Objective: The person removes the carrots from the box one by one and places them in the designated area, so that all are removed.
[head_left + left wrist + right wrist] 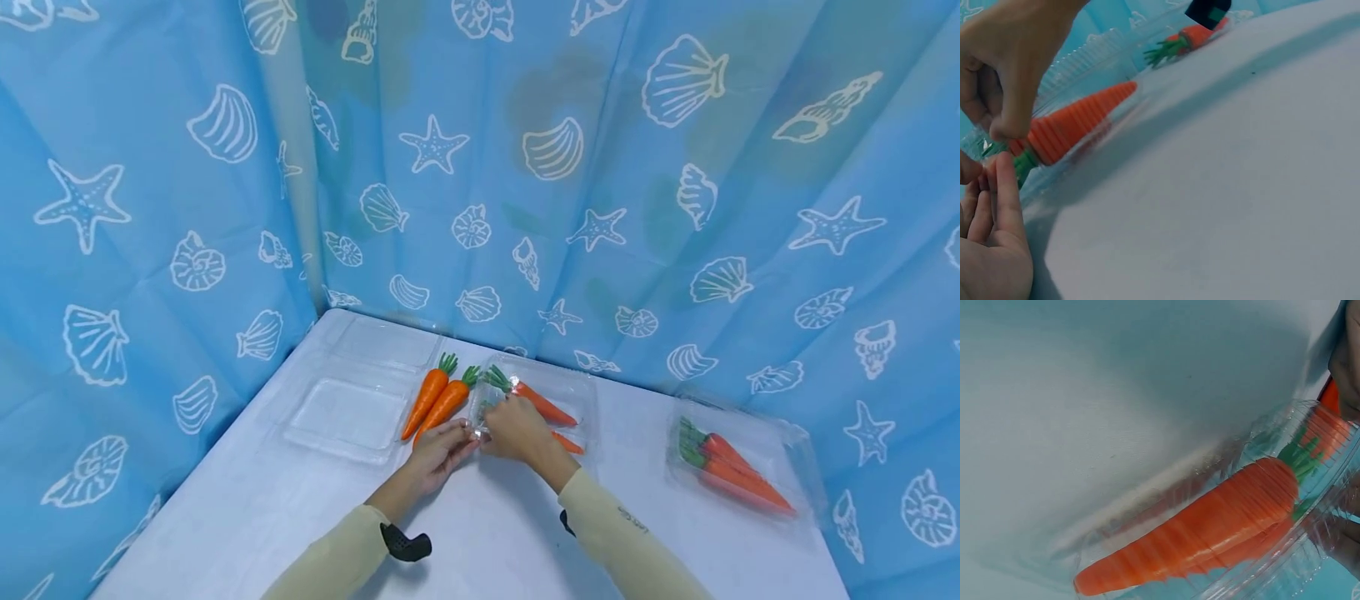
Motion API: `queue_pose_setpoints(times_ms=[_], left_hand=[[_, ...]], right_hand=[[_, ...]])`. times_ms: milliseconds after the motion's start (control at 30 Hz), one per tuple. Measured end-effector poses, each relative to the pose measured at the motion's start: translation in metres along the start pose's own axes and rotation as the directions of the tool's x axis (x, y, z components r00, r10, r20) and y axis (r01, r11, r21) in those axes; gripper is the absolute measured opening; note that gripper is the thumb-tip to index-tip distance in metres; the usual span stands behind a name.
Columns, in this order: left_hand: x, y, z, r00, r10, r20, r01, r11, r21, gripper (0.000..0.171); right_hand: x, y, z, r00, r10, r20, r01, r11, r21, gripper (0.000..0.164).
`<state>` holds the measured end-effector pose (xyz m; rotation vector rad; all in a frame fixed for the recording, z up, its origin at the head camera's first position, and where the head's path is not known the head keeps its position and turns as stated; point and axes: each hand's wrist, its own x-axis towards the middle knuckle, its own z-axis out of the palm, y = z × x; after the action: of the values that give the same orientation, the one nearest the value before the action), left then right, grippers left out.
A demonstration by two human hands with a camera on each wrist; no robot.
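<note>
A clear plastic clamshell box (585,383) with two orange toy carrots (543,404) inside lies in the middle of the table. At its near left corner, my left hand (441,457) pinches the rim between thumb and fingers. My right hand (517,429), knuckles up and fingers curled, grips the same edge from above and hides part of the carrots. Through the ridged plastic, a carrot (1191,531) shows in the right wrist view, its green top toward the hands. Two loose carrots (426,403) with green tops lie just left of the box, beside my left hand.
An unfolded clear plastic box (300,425) lies at the left of the white table (225,533). On the right stands another clear box (806,454) with two carrots (738,475) in it. A blue shell-print curtain (480,167) hangs along the table's back and sides.
</note>
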<state>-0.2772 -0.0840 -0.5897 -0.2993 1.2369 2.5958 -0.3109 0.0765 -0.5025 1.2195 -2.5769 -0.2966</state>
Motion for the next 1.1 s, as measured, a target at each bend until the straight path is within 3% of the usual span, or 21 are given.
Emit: queue_pose_setpoints(times_ms=[300, 400, 567, 733, 833, 1100], left_hand=[[-0.005, -0.006, 0.0, 0.999, 0.046, -0.002, -0.046, 0.998, 0.031, 0.039], [-0.005, -0.006, -0.002, 0.999, 0.044, 0.024, -0.045, 0.999, 0.025, 0.041], [-0.006, -0.006, -0.004, 0.998, 0.018, 0.067, -0.018, 1.0, 0.004, 0.042], [-0.008, -0.009, -0.003, 0.998, 0.023, 0.06, -0.024, 0.999, 0.028, 0.042], [-0.008, -0.01, -0.004, 0.998, 0.027, 0.06, -0.029, 0.999, 0.029, 0.043], [-0.005, -0.006, -0.003, 0.996, 0.071, 0.047, -0.074, 0.996, 0.058, 0.034]], right_hand=[[-0.003, 0.0, -0.001, 1.0, 0.01, -0.009, -0.01, 1.0, -0.009, 0.043], [-0.002, 0.001, -0.006, 1.0, 0.006, 0.005, -0.006, 1.0, -0.005, 0.045], [0.003, 0.005, -0.018, 0.993, 0.019, 0.113, -0.027, 0.997, 0.069, 0.043], [0.007, 0.008, -0.02, 0.979, 0.012, 0.202, -0.034, 0.994, 0.105, 0.04], [0.007, 0.006, -0.015, 0.984, 0.014, 0.177, -0.03, 0.996, 0.088, 0.043], [0.002, -0.003, -0.003, 0.999, 0.034, -0.01, -0.034, 0.999, 0.0, 0.039]])
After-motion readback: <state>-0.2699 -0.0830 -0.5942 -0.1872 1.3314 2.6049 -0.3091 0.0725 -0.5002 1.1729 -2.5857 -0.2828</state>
